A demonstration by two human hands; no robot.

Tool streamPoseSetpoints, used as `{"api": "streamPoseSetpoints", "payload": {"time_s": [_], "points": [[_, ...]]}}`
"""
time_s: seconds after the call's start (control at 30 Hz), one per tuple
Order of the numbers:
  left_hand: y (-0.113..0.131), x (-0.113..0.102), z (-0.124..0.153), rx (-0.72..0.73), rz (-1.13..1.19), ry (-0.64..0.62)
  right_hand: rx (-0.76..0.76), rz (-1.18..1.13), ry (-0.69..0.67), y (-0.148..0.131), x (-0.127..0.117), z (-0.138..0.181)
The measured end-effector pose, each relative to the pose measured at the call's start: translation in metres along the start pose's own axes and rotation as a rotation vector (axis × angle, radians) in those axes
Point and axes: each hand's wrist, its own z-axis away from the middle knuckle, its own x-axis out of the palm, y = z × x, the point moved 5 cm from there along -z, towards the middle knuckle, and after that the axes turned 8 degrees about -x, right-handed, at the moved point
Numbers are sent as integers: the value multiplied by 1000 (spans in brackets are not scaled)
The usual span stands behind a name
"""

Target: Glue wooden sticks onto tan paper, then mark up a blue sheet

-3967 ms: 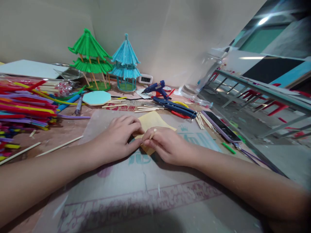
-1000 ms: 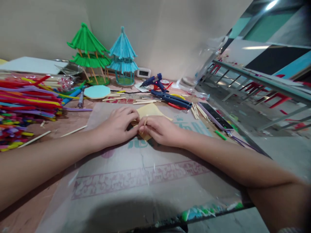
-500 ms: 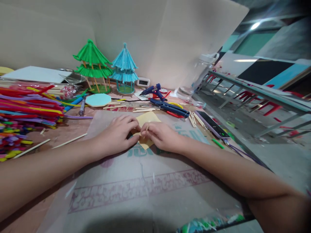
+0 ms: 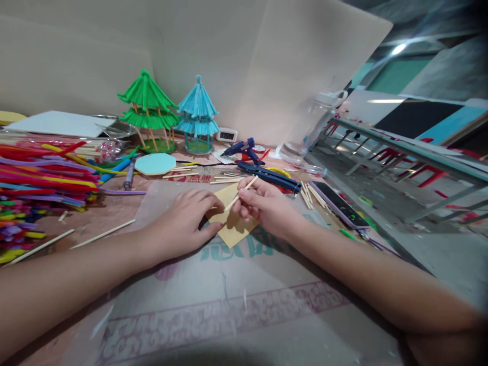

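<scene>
Between the fingers of my right hand (image 4: 263, 203) is a short thin wooden stick (image 4: 241, 193), tilted over a yellow square sheet (image 4: 233, 235). My left hand (image 4: 194, 216) rests at the sheet's left side, thumb and fingers apart, with nothing seen in its grasp. The sheet lies on a translucent printed plastic mat (image 4: 183, 300). Just behind it are several loose wooden sticks (image 4: 224, 180) and a dark blue long-handled tool (image 4: 270, 176). My right hand covers part of the sheet.
Colourful pipe cleaners (image 4: 46, 178) are heaped at left. Behind stand a green pagoda model (image 4: 148, 117), a blue one (image 4: 198, 119), a small digital clock (image 4: 226, 134), a glue gun (image 4: 244, 149) and a clear bottle (image 4: 310, 127). A light-blue octagon (image 4: 155, 164) and a phone (image 4: 339, 205) lie nearer.
My right hand has lifted and turned away from my left, and the stick now shows between its fingers. More of the yellow sheet is visible. The view has shifted slightly.
</scene>
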Motion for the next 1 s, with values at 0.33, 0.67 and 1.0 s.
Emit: {"api": "streamPoseSetpoints", "payload": {"time_s": [0.33,0.67,1.0], "points": [[20,-22,7,224,117,202,154,-335,-19,8,10,5],[24,-29,12,258,143,276,159,-372,-35,7,13,7],[25,-31,12,235,177,259,108,-362,-13,1,13,9]]}}
